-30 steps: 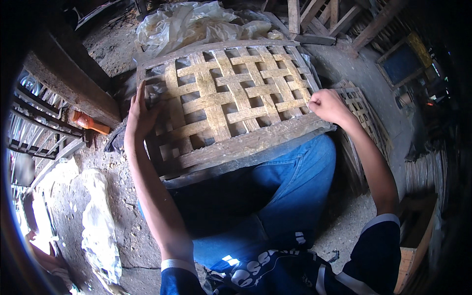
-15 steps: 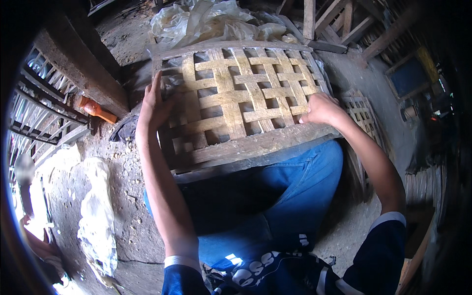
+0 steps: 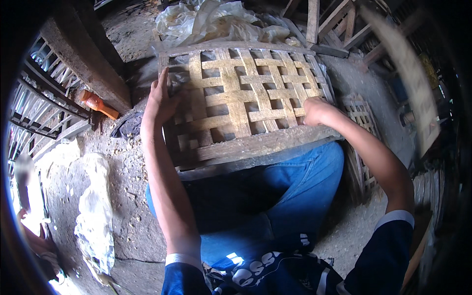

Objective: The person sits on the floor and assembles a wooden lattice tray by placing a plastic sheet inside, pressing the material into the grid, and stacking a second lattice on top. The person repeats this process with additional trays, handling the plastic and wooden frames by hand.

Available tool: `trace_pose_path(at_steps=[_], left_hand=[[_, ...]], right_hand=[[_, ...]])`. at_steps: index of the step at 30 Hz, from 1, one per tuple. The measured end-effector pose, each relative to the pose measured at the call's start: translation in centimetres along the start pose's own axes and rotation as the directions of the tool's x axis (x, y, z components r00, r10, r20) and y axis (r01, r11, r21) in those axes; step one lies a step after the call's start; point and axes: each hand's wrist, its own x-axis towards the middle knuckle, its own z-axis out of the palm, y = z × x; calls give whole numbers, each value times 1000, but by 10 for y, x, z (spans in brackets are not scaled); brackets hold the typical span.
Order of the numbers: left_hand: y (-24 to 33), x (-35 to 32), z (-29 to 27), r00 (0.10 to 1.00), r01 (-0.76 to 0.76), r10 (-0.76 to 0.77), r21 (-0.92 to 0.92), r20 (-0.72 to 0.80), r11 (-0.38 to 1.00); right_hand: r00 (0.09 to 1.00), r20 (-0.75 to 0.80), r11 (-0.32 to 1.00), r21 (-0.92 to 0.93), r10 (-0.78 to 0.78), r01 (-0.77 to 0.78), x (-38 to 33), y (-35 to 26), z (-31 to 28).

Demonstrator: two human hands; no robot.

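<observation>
A rectangular woven lattice panel (image 3: 237, 99) of flat pale strips, set in a weathered wooden frame (image 3: 255, 143), rests on my lap and slopes away from me. My left hand (image 3: 158, 102) grips its left edge, fingers along the outside and thumb over the top. Toward the near right corner, my right hand (image 3: 319, 112) is closed on the panel, its fingertips tucked among the strips and partly hidden. Clear plastic sheeting (image 3: 246, 161) shows beneath the front rail.
Crumpled plastic sheeting (image 3: 216, 22) lies beyond the panel. An orange-handled tool (image 3: 98, 104) leans by a thick wooden post (image 3: 86, 54). Another lattice panel (image 3: 363, 123) stands at my right. A long pale flat piece (image 3: 408, 73), blurred, crosses the upper right. A person's arm (image 3: 37, 238) shows lower left.
The long pale piece has come into view at the upper right. My right elbow has moved slightly outward; both hands stay on the panel. The whole view has shifted slightly.
</observation>
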Motion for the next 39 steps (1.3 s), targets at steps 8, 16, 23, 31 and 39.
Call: trace_pose_path(at_steps=[8,16,23,31,39], left_hand=[[2,-3,-2,1000,27,-27,-5,-3,1000],[-8,-2,1,998,-46,46,2,-35,999],[-13,0,2,998,-55,57,63,-25,997],[-11,5,3,999,-48,49,114,-6,992],[-19,3,1,996,-85,87,110,-9,990]], right_hand=[[993,-29,982,147,-111,114,-10,24,9],[977,-207,277,936,-61,215,-54,81,32],[946,-260,126,963,194,239,-99,203,154],[808,-514,724,669,286,170,-105,218,244],[581,-709,505,700,400,506,43,148,79]])
